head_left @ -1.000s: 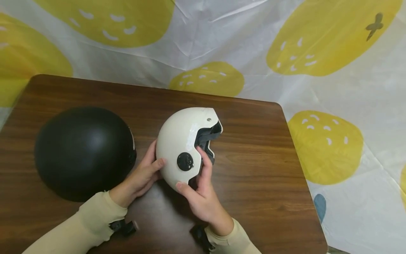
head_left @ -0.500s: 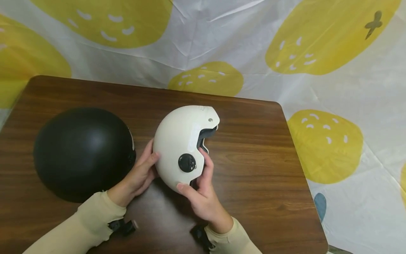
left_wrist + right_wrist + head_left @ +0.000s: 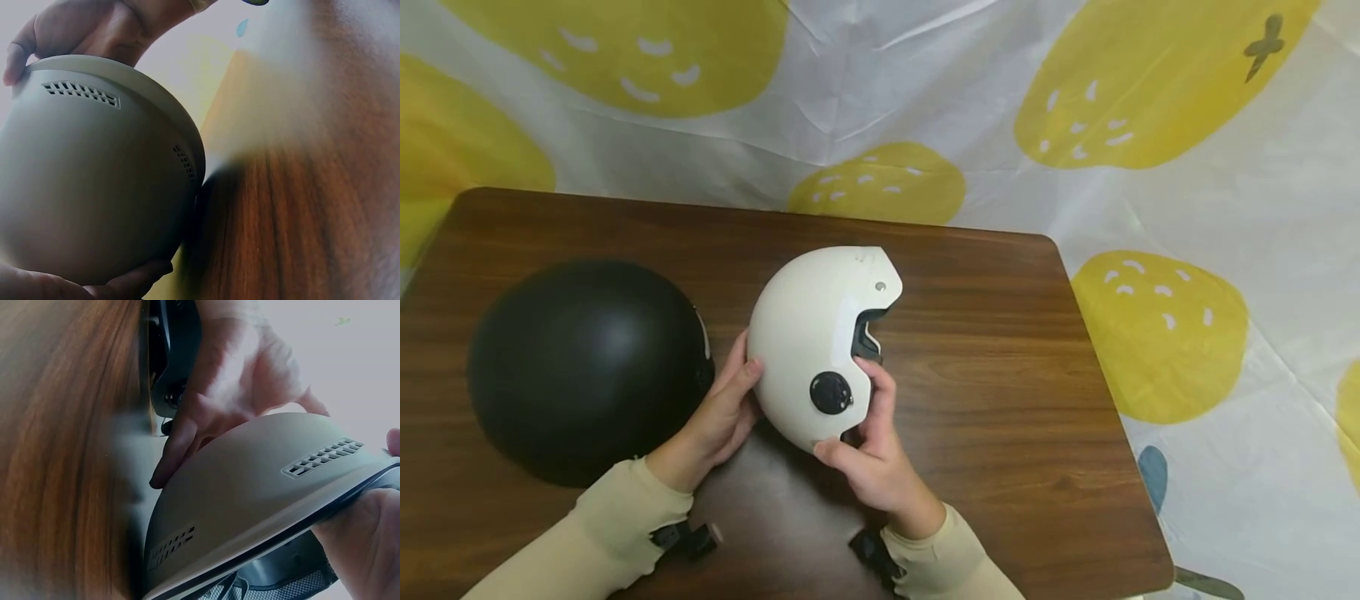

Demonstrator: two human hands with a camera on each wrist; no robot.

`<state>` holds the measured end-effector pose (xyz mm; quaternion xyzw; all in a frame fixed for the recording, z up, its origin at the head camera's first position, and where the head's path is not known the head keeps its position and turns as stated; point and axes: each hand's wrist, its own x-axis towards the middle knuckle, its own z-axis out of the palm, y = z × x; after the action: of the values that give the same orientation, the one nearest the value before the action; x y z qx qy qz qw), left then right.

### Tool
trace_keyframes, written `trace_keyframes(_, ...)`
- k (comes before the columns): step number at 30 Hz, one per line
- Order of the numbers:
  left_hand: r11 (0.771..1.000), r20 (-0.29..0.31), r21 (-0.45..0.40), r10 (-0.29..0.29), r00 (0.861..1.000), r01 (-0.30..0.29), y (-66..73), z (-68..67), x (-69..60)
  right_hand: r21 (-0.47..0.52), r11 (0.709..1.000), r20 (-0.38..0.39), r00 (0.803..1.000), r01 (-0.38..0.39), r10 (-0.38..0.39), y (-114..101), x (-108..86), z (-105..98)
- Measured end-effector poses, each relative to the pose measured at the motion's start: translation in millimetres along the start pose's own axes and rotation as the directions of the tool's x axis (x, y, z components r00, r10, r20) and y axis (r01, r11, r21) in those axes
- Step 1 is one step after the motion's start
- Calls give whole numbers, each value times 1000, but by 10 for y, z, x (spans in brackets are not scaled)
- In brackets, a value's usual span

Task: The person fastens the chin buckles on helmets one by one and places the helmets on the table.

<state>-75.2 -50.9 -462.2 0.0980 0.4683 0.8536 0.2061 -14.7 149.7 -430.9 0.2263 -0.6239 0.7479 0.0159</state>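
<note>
Both hands hold a white open-face helmet (image 3: 797,333) side-on over the table, with its face opening to the right. My left hand (image 3: 718,417) cups the rounded back of the shell, thumb on the near side. My right hand (image 3: 872,450) grips the lower rim, with its thumb outside and fingers at the face opening. A round black disc (image 3: 831,392) marks the helmet's near side. Vent grilles (image 3: 81,92) show on the shell in the left wrist view, and dark mesh lining (image 3: 306,584) in the right wrist view. A matte black helmet (image 3: 587,367) rests just left of my left hand.
A brown wood-grain table (image 3: 1000,400) with rounded corners lies beneath everything. Behind it and along its right side hangs a white cloth (image 3: 970,100) printed with large yellow shapes. Black devices (image 3: 876,554) are strapped at both wrists.
The white helmet has turned in the hands, so less of its inside shows and its side faces up more. Both hands keep their hold. The black helmet stays on the table.
</note>
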Motion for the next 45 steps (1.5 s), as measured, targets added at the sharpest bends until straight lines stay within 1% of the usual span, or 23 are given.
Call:
trace_keyframes(7, 1000, -1, 19, -7, 1000, 7, 19, 0, 10, 44, 999, -8, 1000, 6, -5, 16, -2, -21)
trace_keyframes(12, 1000, -3, 6, -21, 1000, 21, 49, -5, 24, 133, 991, -10, 1000, 3, -2, 34, 9, -57)
trace_keyframes(14, 1000, -9, -19, -24, 1000, 24, 53, -15, 33, 166, 986, -7, 1000, 14, -13, 48, 12, -71)
trace_keyframes(17, 998, -14, -51, -23, 1000, 23, 50, -31, 50, 205, 977, 1, 999, 50, -52, 74, 17, -91)
trace_keyframes(21, 998, -10, -62, -19, 1000, 19, 42, -41, 54, 252, 964, 11, 996, 84, -90, 87, 28, -107)
trace_keyframes(27, 997, -20, -68, -27, 999, 25, 33, -40, 53, 290, 952, 22, 994, 96, -106, 103, 32, -124)
trace_keyframes(31, 997, -27, -76, -28, 999, 26, 27, -40, 56, 312, 945, 15, 994, 96, -106, 112, 30, -134)
trace_keyframes(36, 996, -18, -90, -31, 999, 29, 28, -48, 72, 337, 936, -5, 994, 101, -106, 122, 24, -134)
trace_keyframes(42, 991, -4, -122, -57, 998, 56, 36, -68, 69, 374, 919, -29, 993, 121, -119, 158, 22, -140)
trace_keyframes(45, 990, 1, -129, -59, 998, 59, 37, -71, 71, 393, 911, -35, 992, 127, -123, 166, 25, -146)
